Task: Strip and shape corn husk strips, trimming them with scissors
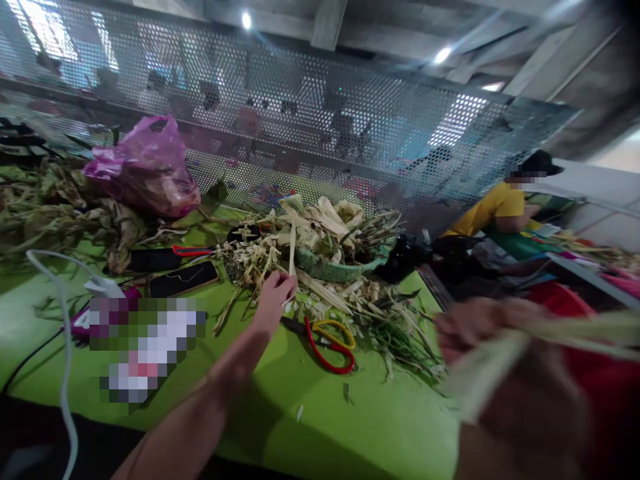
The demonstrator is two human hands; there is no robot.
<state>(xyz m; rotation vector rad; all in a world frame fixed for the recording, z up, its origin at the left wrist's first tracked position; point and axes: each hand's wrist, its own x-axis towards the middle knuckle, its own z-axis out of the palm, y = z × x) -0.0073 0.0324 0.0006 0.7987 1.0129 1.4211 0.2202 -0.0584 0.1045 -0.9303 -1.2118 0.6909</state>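
My left hand [276, 295] reaches out over the green table, its fingers closed on a narrow pale dried leaf strip [293, 247] that stands up from them. Just beyond it a green basket [340, 269] is heaped with dried husks and leaf scraps. Close to the camera at the right, my right hand [475, 327] is smeared by motion. A wide pale leaf strip [493, 373] is folded at its fingers and seems gripped there. Scissors [330, 343] with red and yellow handles lie between the hands, on the table.
Left on the table are a pink plastic bag [145, 170], a phone [183, 280], a red cutter [193, 251] and a white cable [65, 347]. Green strands [400, 343] lie near the basket. A perforated metal screen [300, 113] stands behind. A person in yellow [493, 207] sits at right.
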